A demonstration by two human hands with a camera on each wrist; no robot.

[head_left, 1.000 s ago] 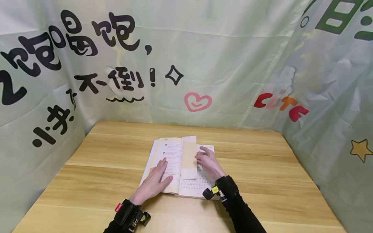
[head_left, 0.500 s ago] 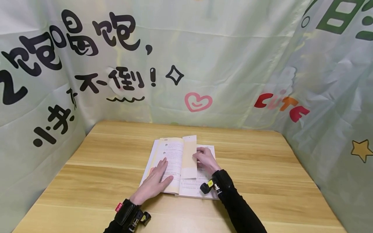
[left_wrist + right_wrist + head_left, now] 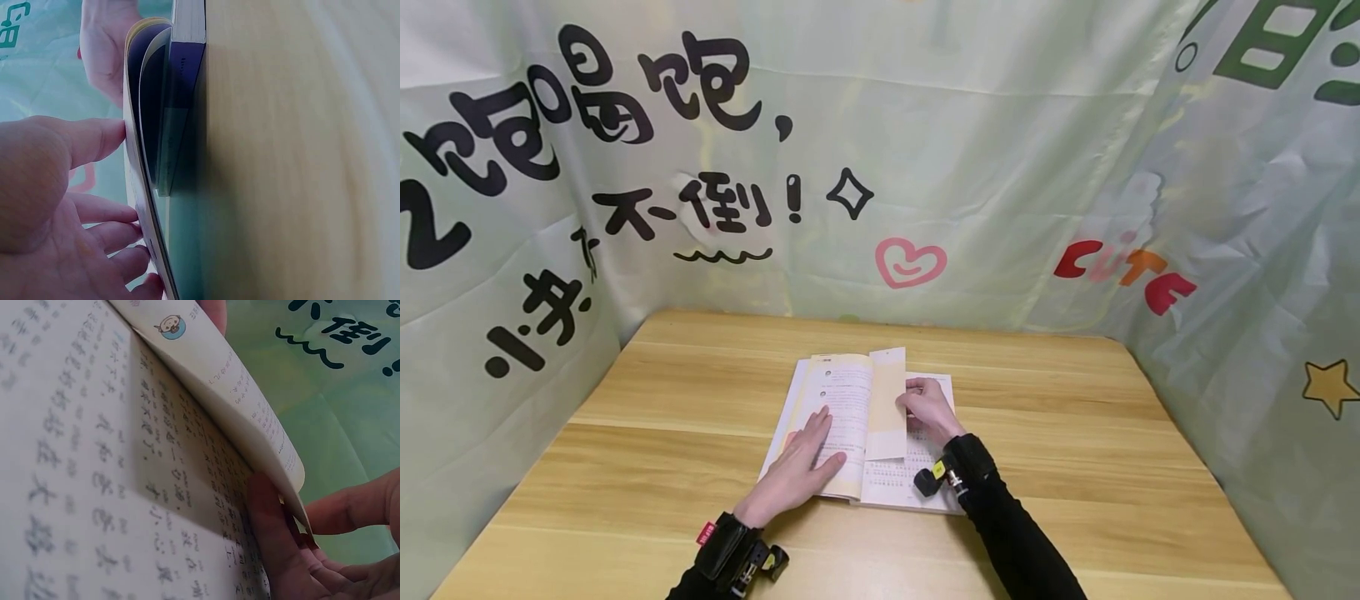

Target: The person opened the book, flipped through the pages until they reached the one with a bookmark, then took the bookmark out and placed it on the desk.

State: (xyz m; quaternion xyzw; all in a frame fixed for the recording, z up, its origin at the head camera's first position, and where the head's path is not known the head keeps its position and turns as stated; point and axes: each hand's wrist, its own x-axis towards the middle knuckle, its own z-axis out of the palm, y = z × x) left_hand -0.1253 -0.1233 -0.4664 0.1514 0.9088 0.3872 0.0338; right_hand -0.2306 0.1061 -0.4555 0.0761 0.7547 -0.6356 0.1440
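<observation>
An open book (image 3: 850,396) lies on the wooden table, printed text on both pages. My left hand (image 3: 797,471) rests on the left page with its fingers extended. In the left wrist view its thumb and fingertips (image 3: 115,234) touch the page, and the cover and spine (image 3: 178,106) show beneath. A narrow cream-and-white paper strip (image 3: 887,408) stands along the gutter over the right page. My right hand (image 3: 931,410) pinches its right edge, thumb on one side and fingers on the other. The right wrist view shows a small cartoon and text on the strip (image 3: 240,403).
The wooden table (image 3: 1075,467) extends around the book on all sides. A pale fabric backdrop (image 3: 1000,167) with printed lettering encloses its back and sides. Both wrists wear black straps with small cameras (image 3: 928,481).
My right hand has moved left to the strip's edge, and its raised fingers have closed on it. The strip has lifted very slightly. My left hand has stayed in place.
</observation>
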